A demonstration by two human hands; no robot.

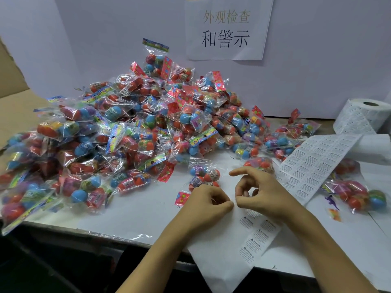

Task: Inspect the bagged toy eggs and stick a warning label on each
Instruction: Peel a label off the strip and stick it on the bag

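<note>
A big pile of bagged toy eggs [135,127] covers the left and middle of the white table [131,212]. One clear bag with red and blue eggs [204,176] lies just beyond my left hand [208,200]. A long strip of warning labels [313,163] runs from the roll down to the table's front edge, passing under both hands. My hands meet at the strip's left edge. My left hand's curled fingers pinch the strip there. My right hand [262,193] pinches with thumb and finger at the same spot, its index finger raised. The label itself is too small to make out.
The roll of labels [364,117] stands at the back right. A few more bags of eggs [355,193] lie to the right of the strip. A paper sign [226,28] hangs on the white back wall. A cardboard box flap [14,111] rises at the left.
</note>
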